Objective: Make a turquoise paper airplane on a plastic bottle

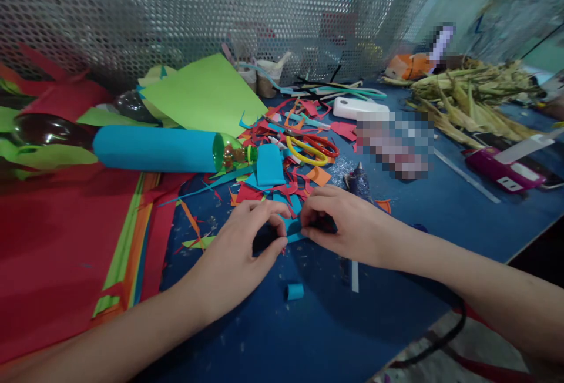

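A narrow blue paper strip [296, 237] spans the small gap between my hands, low over the blue table. My left hand [242, 248] curls in from the left, thumb and forefinger closed at the strip's left end. At the other end, my right hand [352, 224] pinches the strip between thumb and fingertips. Closer to me lies a small rolled blue paper tube [295, 291]. A folded blue paper piece [270, 164] rests on scraps beyond my hands. Behind my right hand is a dark glue gun [360, 182], partly hidden, with a white stick [355, 277] below my wrist.
A bottle wrapped in blue paper [154, 148] lies at left, beside red paper sheets [66, 242] and a green sheet [211, 92]. Yellow-handled scissors [308, 153] sit among colourful scraps. Dried husks [471, 89] and a magenta tool [504, 168] are at right. Perforated metal mesh [185, 13] stands behind.
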The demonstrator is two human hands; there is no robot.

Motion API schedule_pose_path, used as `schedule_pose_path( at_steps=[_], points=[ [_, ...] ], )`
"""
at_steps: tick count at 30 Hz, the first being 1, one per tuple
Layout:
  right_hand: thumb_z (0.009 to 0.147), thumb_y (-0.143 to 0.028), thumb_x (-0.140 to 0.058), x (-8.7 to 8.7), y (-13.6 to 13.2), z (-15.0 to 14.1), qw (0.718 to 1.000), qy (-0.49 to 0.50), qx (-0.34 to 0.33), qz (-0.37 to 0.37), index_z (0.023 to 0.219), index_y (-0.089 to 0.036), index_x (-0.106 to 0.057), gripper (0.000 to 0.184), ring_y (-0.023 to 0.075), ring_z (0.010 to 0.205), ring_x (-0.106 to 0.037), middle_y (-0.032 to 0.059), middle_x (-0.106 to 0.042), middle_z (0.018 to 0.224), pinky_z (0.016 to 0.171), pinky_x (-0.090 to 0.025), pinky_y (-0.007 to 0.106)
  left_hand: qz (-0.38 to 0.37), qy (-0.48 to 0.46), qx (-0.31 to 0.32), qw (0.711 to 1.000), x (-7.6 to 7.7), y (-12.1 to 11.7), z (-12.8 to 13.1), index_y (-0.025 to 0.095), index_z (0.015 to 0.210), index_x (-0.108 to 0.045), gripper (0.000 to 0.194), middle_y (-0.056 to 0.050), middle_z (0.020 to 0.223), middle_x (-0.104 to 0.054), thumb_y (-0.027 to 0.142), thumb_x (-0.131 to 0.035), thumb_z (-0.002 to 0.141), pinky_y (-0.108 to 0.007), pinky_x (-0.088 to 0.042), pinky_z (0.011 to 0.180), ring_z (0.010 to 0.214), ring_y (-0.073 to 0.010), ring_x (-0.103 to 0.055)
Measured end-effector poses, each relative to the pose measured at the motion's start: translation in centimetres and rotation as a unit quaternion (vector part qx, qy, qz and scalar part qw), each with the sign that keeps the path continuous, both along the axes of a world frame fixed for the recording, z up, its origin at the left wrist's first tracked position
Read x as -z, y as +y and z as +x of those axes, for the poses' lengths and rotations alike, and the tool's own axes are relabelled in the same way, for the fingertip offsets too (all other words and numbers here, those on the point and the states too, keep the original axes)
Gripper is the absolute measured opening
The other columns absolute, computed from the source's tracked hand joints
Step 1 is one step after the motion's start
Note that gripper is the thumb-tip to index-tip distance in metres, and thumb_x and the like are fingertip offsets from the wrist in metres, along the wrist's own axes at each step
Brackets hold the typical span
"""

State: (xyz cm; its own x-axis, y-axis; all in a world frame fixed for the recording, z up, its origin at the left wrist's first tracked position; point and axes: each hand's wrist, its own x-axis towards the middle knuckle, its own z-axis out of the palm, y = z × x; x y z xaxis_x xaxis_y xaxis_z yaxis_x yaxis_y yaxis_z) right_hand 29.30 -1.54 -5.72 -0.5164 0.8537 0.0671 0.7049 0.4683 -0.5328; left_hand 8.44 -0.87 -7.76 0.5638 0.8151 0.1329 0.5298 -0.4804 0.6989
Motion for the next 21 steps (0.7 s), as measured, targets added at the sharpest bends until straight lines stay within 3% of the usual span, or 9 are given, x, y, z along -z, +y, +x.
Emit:
schedule_pose_path(
  at_steps=[4, 10, 21],
  points=[
    [0.077, -0.007, -0.061, -0.07, -0.03, 0.11, 0.999, 0.030, 0.007, 0.016, 0.091, -0.018, -0.053, 0.020, 0.0153, 0.081, -0.053, 0.0011, -0.055, 0.086, 0.071, -0.043, 0.025, -0.004, 0.000, -0.006, 1.000, 0.09, -0.01, 0.08, 0.028, 0.104, -0.051, 0.025, 0.002, 0.090, -0.060, 0.013, -0.050, 0.084, -0.034, -0.046, 0.085, 0.093, -0.0181, -0.059],
    [0.081, -0.006, -0.059, 0.13, 0.27, 0.01, 0.999, 0.018, -0.038, 0.029, 0.081, -0.018, -0.063, 0.013, 0.0164, 0.082, -0.056, 0.0031, -0.059, 0.084, 0.075, -0.045, 0.027, -0.005, 0.015, -0.012, 1.000, -0.08, -0.06, 0.21, 0.025, 0.099, -0.051, 0.017, 0.000, 0.093, -0.059, 0.015, -0.049, 0.086, -0.035, -0.046, 0.085, 0.096, -0.0193, -0.057],
    [0.081, -0.013, -0.066, 0.19, -0.07, 0.33, 0.996, -0.004, -0.065, 0.069, 0.082, -0.017, -0.070, 0.006, 0.0171, 0.081, -0.060, 0.0048, -0.065, 0.082, 0.076, -0.049, 0.029, 0.052, 0.051, 0.015, 0.997, -0.04, 0.12, 0.07, 0.024, 0.085, -0.061, 0.013, -0.002, 0.094, -0.058, 0.022, -0.049, 0.089, -0.036, -0.044, 0.087, 0.098, -0.0211, -0.054]
  ],
)
